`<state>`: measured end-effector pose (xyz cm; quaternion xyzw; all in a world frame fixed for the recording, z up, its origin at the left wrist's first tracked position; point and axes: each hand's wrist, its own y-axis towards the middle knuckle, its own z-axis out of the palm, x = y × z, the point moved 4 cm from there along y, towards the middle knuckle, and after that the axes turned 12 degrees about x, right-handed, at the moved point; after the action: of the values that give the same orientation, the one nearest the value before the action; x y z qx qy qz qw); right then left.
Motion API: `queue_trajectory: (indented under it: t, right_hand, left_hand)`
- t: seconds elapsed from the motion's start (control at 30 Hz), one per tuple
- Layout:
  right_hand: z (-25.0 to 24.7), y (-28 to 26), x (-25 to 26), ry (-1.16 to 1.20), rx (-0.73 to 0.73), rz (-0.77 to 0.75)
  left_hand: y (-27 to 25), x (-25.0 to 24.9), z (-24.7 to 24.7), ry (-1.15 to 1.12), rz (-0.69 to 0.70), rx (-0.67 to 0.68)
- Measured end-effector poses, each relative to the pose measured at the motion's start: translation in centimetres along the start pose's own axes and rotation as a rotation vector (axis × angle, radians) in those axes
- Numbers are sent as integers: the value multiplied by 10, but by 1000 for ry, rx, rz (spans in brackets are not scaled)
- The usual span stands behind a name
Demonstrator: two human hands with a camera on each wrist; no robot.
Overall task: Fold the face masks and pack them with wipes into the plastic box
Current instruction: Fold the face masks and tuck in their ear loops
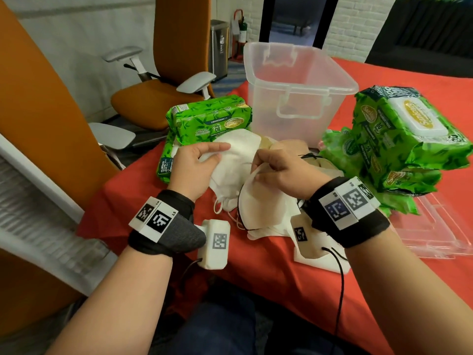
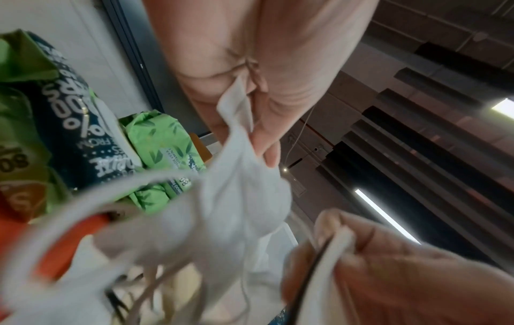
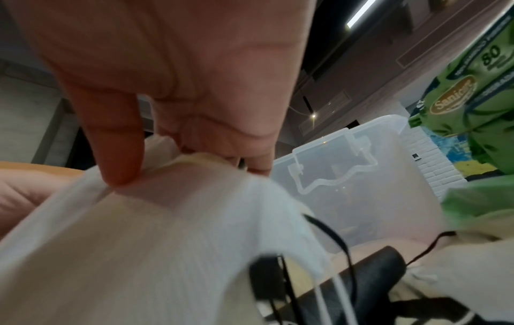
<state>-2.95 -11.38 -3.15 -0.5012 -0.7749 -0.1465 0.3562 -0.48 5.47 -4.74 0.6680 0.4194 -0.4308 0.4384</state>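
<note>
A heap of white and beige face masks [image 1: 256, 201] lies on the red tablecloth in front of me. My left hand [image 1: 202, 160] pinches the edge of a white mask [image 1: 235, 160], seen up close as white mask fabric [image 2: 239, 180] under the left hand [image 2: 250, 105]. My right hand [image 1: 271, 170] pinches the rim of a cream mask with a black strap [image 1: 261, 206]; in the wrist view the right hand [image 3: 172, 154] grips that mask [image 3: 139, 241]. The clear plastic box [image 1: 299, 90] stands empty behind the masks. Green wipes packs sit at left [image 1: 210, 119] and stacked at right [image 1: 399, 139].
The box's clear lid [image 1: 432, 231] lies flat at the right, under the wipes stack. The table's left edge [image 1: 102, 201] drops off close to my left wrist. Orange office chairs [image 1: 163, 93] stand beyond it. A black cable [image 1: 340, 278] trails from my right wrist.
</note>
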Motion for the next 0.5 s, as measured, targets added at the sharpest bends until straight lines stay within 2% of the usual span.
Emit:
queue_trajectory:
  t: [0.1,0.23,0.37,0.43,0.5]
  right_hand:
    - [-2,-5,-10,-20,15,87]
    - [-23,-12,-13,71,-142,60]
    - [-37,-17,5,334,-292,-135]
    - [-38,-13,12,414,-365,-191]
    - [-37,-7,14,428,-460,-182]
  left_hand:
    - [3,-1,-4,-56,16,-57]
    - [3,3,-6,-68,16,-68]
    - [-1,-7,2,-82,76,-1]
    - [-4,-14,13,-208,74,62]
    - [-6,-15,19,-373,40,115]
